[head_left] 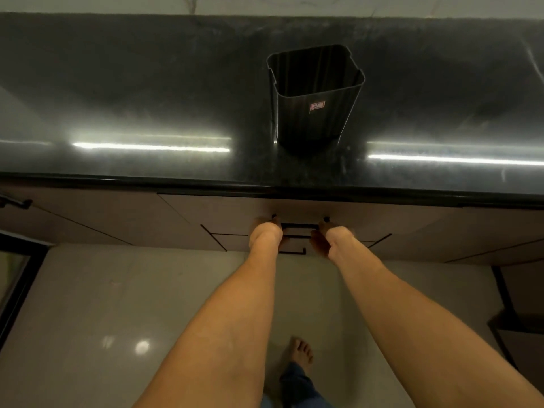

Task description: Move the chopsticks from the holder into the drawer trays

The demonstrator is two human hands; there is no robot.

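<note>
Both hands on the drawer now. Your left hand [266,234] is at the left end of the handle [300,225] and your right hand [334,237] at the right end, fingers hooked round the bar, thumbs up top. So both are clamped on it, a short bare stretch of bar between them.

The drawer [235,210] front sits flush, or v. close to it, under the counter [147,98] edge. Trays aren't in view.

The holder [315,113] stands upright on the counter, straight above your hands, a bit back from the edge. No chopsticks poke above its rim. The inside's dark, so can't rule out short ones, but it looks empty to me. If so they're prob. in the trays, and this is the closing end of the job.

For this step, keep the force even, L & R together, so the drawer runs straight w/o racking. Go slow over the last bit, since a slam could bounce sticks out of their trays. Keep your fingers under the bar, not between the front and the counter lip. Mind your bare foot [301,353] below.
</note>
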